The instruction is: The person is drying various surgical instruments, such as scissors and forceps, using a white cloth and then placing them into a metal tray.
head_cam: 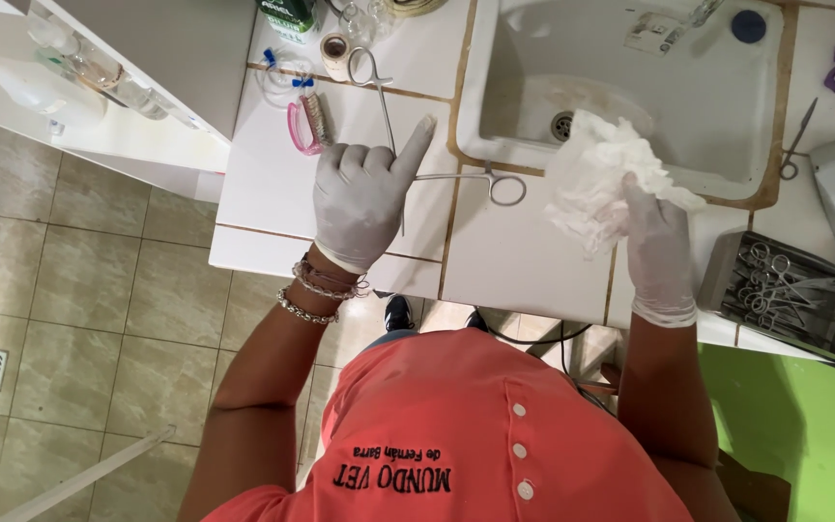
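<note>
While the gloved right hand (pixel 659 246) grips crumpled white paper towel (pixel 596 179), the gloved left hand (pixel 364 198) holds steel scissor-handled forceps (pixel 480 177), their ring handles lying right of it.

Forceps (pixel 466 177) lie on the counter (pixel 524 261) left of the sink (pixel 727 164) (tray (pixel 792 295) right).

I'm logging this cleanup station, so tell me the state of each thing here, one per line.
left hand: gloved, holding forceps above the counter
right hand: gloved, gripping white cloth, crumpled
sink: no standing water seen
metal tray: open, filled with instruments
pink brush: lying on counter
scissors: lying closed
</note>
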